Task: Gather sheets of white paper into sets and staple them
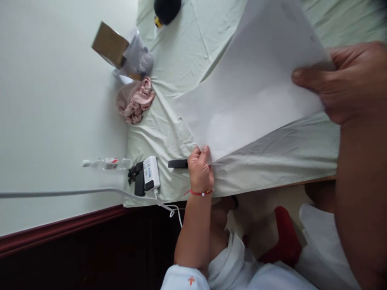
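A large white sheet of paper is stretched between my two hands above a pale green cloth. My left hand pinches its lower left corner, thumb on top, with a red beaded bracelet at the wrist. At the right, my right hand grips the sheet's right edge, thumb across its face and the other fingers partly hidden. The sheet bends slightly and shows faint marks near its upper right. A small black object lies on the cloth beside my left hand, partly covered by it.
Along the wall side are a cardboard box, a plastic bag, pink cloth, a clear bottle and a white device with cables. A black rounded object lies at the top. Below the cloth's edge is something red.
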`<action>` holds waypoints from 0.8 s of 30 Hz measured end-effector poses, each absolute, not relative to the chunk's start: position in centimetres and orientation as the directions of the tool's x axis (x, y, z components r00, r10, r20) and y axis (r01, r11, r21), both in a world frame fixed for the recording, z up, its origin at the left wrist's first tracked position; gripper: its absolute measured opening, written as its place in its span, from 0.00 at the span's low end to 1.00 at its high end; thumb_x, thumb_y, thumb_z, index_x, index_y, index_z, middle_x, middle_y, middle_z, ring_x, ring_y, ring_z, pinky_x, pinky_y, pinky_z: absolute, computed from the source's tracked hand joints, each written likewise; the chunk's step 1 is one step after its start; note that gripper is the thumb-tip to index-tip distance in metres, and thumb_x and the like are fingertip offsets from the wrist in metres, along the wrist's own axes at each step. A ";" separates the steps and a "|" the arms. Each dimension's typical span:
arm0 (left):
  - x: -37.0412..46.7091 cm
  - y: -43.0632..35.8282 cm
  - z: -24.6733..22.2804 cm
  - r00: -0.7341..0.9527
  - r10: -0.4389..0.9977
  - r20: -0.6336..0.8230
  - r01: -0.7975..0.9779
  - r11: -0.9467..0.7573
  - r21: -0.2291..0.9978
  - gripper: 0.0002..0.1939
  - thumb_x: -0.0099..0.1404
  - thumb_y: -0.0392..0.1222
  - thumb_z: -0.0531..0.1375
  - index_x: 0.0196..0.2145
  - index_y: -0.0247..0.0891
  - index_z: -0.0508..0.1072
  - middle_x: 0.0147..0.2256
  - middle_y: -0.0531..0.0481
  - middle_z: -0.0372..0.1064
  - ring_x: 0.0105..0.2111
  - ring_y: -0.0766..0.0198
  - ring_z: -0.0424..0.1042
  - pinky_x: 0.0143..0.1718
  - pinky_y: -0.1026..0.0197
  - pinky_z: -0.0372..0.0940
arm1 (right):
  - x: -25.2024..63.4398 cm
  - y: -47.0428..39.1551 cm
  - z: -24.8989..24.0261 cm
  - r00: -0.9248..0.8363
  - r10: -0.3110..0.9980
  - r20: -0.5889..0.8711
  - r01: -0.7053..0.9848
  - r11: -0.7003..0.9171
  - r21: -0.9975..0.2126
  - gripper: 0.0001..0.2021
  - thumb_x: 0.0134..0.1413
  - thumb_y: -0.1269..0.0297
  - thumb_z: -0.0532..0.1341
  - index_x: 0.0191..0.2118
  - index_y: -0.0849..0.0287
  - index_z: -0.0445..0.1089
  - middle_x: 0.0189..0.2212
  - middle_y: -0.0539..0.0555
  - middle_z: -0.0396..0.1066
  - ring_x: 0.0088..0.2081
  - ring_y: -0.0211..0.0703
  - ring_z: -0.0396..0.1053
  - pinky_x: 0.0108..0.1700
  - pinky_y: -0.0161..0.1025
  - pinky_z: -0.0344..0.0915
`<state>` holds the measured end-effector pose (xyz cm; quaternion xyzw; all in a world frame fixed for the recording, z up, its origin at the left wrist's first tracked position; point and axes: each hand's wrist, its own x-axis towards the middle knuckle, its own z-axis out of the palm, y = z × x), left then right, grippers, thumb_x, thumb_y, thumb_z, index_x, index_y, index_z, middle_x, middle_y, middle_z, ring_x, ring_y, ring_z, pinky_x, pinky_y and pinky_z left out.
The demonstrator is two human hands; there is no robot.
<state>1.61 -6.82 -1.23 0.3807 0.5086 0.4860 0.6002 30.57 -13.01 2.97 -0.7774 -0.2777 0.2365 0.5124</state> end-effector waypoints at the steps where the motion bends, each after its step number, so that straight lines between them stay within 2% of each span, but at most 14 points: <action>1: 1.7 -6.9 -1.6 -0.020 0.971 -0.237 -0.184 0.230 0.956 0.15 0.53 0.44 0.78 0.31 0.39 0.77 0.30 0.54 0.78 0.33 0.65 0.78 0.44 0.63 0.74 | 30.3 -13.1 3.4 0.733 0.672 -0.101 0.212 -0.367 -0.906 0.11 0.59 0.57 0.72 0.46 0.51 0.83 0.20 0.43 0.59 0.14 0.23 0.51 0.15 0.28 0.47; 2: 1.9 -6.9 -1.9 -0.047 0.970 -0.237 -0.178 0.226 0.958 0.16 0.53 0.45 0.78 0.29 0.38 0.76 0.29 0.55 0.78 0.31 0.66 0.77 0.42 0.63 0.74 | 30.1 -13.2 3.8 0.737 0.670 -0.088 0.246 -0.387 -0.889 0.09 0.61 0.58 0.70 0.45 0.50 0.84 0.17 0.42 0.56 0.12 0.25 0.49 0.12 0.29 0.43; 4: 2.1 -6.9 -2.4 -0.076 0.969 -0.233 -0.182 0.217 0.959 0.18 0.54 0.50 0.78 0.28 0.38 0.77 0.29 0.53 0.79 0.30 0.66 0.77 0.38 0.64 0.74 | 29.7 -13.3 4.5 0.746 0.656 -0.116 0.251 -0.438 -0.863 0.09 0.61 0.59 0.68 0.45 0.51 0.84 0.16 0.41 0.55 0.10 0.26 0.48 0.12 0.29 0.43; 6: 2.3 -6.9 -2.5 -0.083 0.975 -0.207 -0.208 0.186 0.960 0.19 0.55 0.54 0.78 0.31 0.38 0.79 0.33 0.50 0.81 0.34 0.64 0.79 0.39 0.64 0.74 | 29.4 -13.2 5.0 0.751 0.646 -0.138 0.243 -0.466 -0.851 0.12 0.62 0.59 0.68 0.49 0.51 0.83 0.15 0.41 0.56 0.10 0.25 0.49 0.13 0.28 0.43; 8: 2.3 -7.0 -2.4 -0.056 0.980 -0.190 -0.225 0.174 0.959 0.20 0.55 0.54 0.78 0.35 0.38 0.81 0.36 0.49 0.83 0.37 0.62 0.81 0.42 0.63 0.75 | 29.1 -13.1 5.4 0.762 0.629 -0.156 0.227 -0.484 -0.845 0.13 0.62 0.58 0.67 0.50 0.51 0.83 0.16 0.41 0.56 0.10 0.24 0.49 0.14 0.27 0.43; 13: 2.4 -7.1 -2.6 0.062 0.975 -0.212 -0.215 0.221 0.951 0.23 0.46 0.49 0.82 0.35 0.39 0.81 0.32 0.53 0.81 0.33 0.65 0.79 0.41 0.63 0.74 | 28.7 -13.1 5.5 0.809 0.571 -0.139 0.206 -0.496 -0.843 0.10 0.61 0.58 0.67 0.44 0.54 0.83 0.17 0.42 0.52 0.10 0.26 0.45 0.10 0.29 0.41; 18: 2.8 -7.1 -2.5 0.000 0.980 -0.201 -0.259 0.194 0.946 0.22 0.53 0.55 0.79 0.36 0.38 0.81 0.36 0.50 0.82 0.39 0.62 0.81 0.47 0.61 0.75 | 29.0 -13.2 4.9 0.798 0.594 -0.103 0.179 -0.396 -0.901 0.05 0.56 0.61 0.68 0.36 0.54 0.80 0.17 0.43 0.52 0.11 0.30 0.46 0.08 0.32 0.41; 20: 2.8 -7.1 -2.3 0.015 0.978 -0.209 -0.265 0.205 0.942 0.20 0.55 0.54 0.78 0.35 0.38 0.80 0.34 0.51 0.81 0.38 0.62 0.81 0.44 0.63 0.74 | 29.0 -13.2 4.9 0.812 0.575 -0.100 0.161 -0.386 -0.909 0.03 0.57 0.62 0.68 0.33 0.54 0.78 0.17 0.43 0.50 0.12 0.30 0.44 0.09 0.33 0.39; 24: 2.6 -7.3 -1.9 0.086 0.966 -0.243 -0.224 0.256 0.940 0.18 0.50 0.45 0.80 0.33 0.39 0.78 0.30 0.55 0.78 0.29 0.68 0.77 0.31 0.68 0.70 | 28.8 -13.1 4.9 0.830 0.553 -0.073 0.146 -0.341 -0.929 0.08 0.58 0.64 0.68 0.28 0.55 0.72 0.19 0.44 0.48 0.15 0.29 0.44 0.11 0.33 0.35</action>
